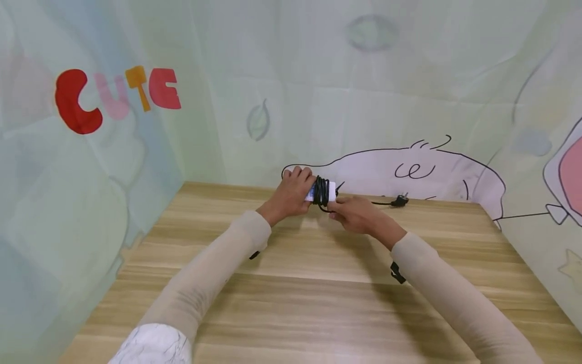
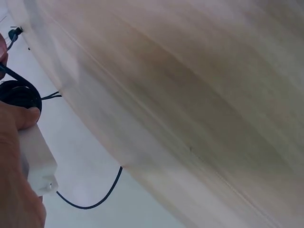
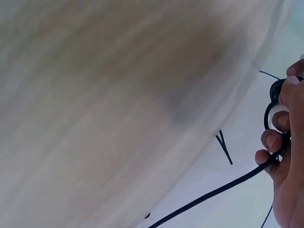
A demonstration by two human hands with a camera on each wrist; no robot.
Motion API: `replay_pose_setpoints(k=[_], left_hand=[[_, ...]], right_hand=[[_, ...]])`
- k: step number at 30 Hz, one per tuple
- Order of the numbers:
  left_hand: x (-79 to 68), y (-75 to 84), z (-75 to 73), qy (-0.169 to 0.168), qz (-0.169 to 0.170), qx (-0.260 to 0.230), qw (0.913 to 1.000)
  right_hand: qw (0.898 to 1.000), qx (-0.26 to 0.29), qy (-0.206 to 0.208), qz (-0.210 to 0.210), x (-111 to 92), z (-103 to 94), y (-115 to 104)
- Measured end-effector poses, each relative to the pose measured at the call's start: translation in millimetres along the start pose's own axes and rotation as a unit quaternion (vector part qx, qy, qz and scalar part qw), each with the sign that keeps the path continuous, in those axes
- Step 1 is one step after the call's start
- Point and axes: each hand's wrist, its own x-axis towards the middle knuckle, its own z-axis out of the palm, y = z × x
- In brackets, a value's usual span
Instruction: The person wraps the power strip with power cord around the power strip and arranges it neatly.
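A white power strip (image 1: 332, 191) with black cord (image 1: 321, 190) wound round its middle is held up near the table's far edge. My left hand (image 1: 293, 193) grips its left end, and in the left wrist view a finger lies beside the coil (image 2: 21, 93) above the white casing (image 2: 38, 161). On the other side my right hand (image 1: 356, 215) holds the cord's loose length, with curled fingers close to the strip's right end. From that hand the cord (image 3: 209, 195) runs out to a black plug (image 1: 400, 200), prongs up, at the table's back edge.
The wood-grain table (image 1: 291, 303) reaches back to a printed cloth wall (image 1: 282, 116) with line drawings. More cloth with coloured letters (image 1: 120, 96) hangs at the left. Dark straps (image 1: 397, 273) show under the sleeves.
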Motion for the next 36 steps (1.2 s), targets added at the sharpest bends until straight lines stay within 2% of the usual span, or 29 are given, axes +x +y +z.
replay_pose_setpoints(k=[5,10,13,22,29,36], left_hand=[[0.1,2.9,-1.6,-0.023,-0.002,-0.012,0.9997],[-4.1,7.2,-1.1,-0.044,-0.009,-0.030,0.9986],[-4.3,10.0,0.1,-0.044,-0.011,-0.039,0.9982],[-7.1,16.8,1.5,-0.034,0.042,-0.028,0.9981],[-8.1,14.7,-3.9,-0.021,0.049,-0.050,0.9973],[-3.6,14.2,-9.9,-0.002,0.051,-0.059,0.9970]], right_hand=[[0.998,-0.038,0.009,-0.046,0,-12.8,9],[0.995,-0.070,-0.006,-0.069,1,-24.9,15],[0.993,-0.083,-0.008,-0.087,1,-31.0,17],[0.976,-0.135,0.042,-0.164,10,-44.6,21],[0.978,-0.135,0.046,-0.156,13,-56.8,27],[0.979,-0.120,0.083,-0.145,17,-65.3,39]])
